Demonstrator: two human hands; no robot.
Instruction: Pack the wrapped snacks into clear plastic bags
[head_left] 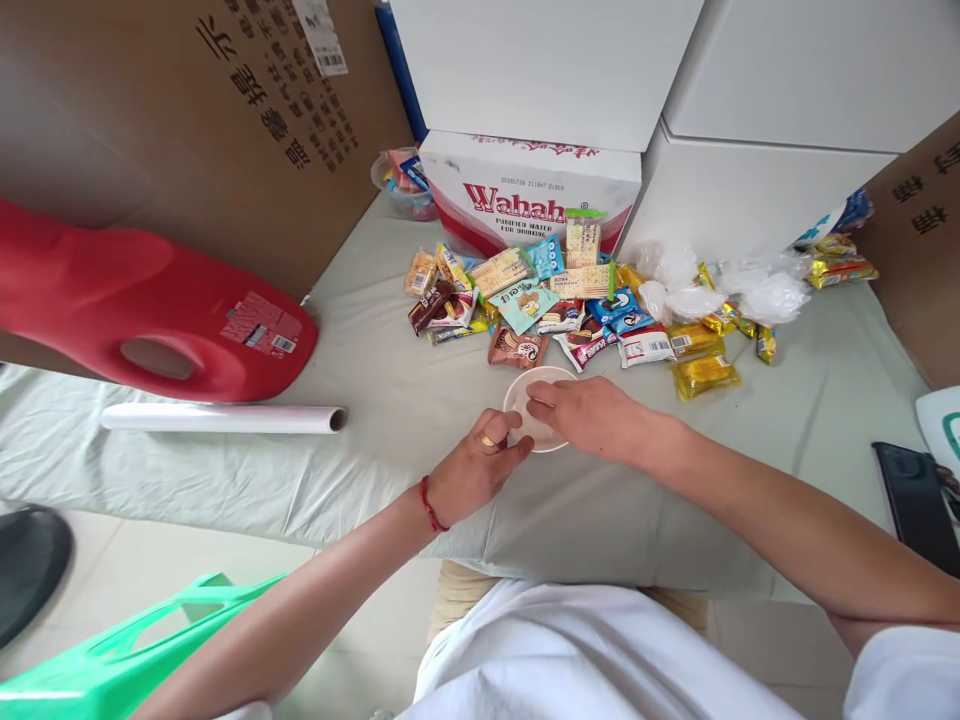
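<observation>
A small, pale round plastic bowl (513, 388) rests on the covered surface in front of me. My left hand (484, 465), wearing a ring and a red string bracelet, has its fingers curled and pinches the bowl's near left rim with the thumb. From the right, my right hand (592, 415) reaches over the bowl with outstretched fingers above its inside; I see nothing held in them. Part of the bowl is hidden under that hand. Just behind it lies a brown snack packet (517, 347), beside a white-and-red packet (646, 346).
Behind the bowl is a pile of wrapped snacks (525, 303), before a Wahaha water carton (517, 190). Crumpled clear plastic (765, 290) lies to the right. A red jug (187, 310) and white roll (225, 418) are left; a phone (919, 505) is at far right.
</observation>
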